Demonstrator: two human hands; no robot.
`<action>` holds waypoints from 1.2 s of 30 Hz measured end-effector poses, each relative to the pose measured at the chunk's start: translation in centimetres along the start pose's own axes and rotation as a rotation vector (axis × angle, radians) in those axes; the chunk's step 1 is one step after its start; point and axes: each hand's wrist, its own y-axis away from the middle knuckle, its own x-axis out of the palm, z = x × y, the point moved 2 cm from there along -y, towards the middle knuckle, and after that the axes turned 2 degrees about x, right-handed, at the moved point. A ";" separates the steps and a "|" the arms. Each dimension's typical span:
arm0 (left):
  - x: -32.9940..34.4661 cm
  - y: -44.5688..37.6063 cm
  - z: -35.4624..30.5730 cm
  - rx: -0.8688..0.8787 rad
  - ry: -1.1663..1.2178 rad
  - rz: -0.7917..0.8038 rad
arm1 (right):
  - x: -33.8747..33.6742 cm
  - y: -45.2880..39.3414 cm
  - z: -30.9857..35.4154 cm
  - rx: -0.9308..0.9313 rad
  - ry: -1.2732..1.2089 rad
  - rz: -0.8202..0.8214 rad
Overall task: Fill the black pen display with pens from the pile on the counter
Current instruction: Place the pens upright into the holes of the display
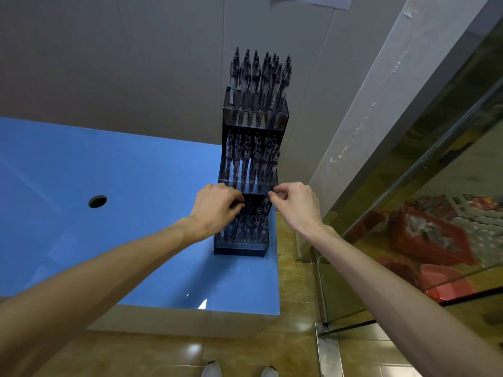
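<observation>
A blue tabletop (109, 186) against a grey wall carries the black pen display (249, 170) at its right edge, all three tiers stocked. Left hand (215, 210) and right hand (295, 205) have fingers curled among the lowest tier's pens (249, 221) (exact pinch unclear). The pens look light, rigid and slick, so best pinched mid-barrel.

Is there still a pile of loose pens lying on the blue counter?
No, the blue counter shows only the black pen display and a round hole; no loose pens lie on it.
</observation>
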 end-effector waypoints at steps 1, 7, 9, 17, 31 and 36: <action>0.0 0.0 0.1 -0.001 -0.001 0.003 | 0.1 0.0 0.1 -0.004 -0.008 0.000; -0.1 0.3 0.4 -0.016 0.030 0.023 | 0.8 -0.2 1.0 -0.031 0.035 0.022; -0.2 0.5 0.5 -0.006 0.035 0.026 | 0.7 -0.2 1.2 -0.063 0.091 0.036; -0.3 1.0 0.6 0.003 0.112 0.022 | 0.4 0.1 0.5 -0.101 0.207 0.060; -1.7 3.0 3.1 -0.200 0.212 -0.137 | 2.0 -1.2 0.5 0.017 0.285 0.322; -1.5 3.1 4.1 -0.316 0.246 -0.085 | 0.8 -0.8 2.0 -0.041 0.271 0.100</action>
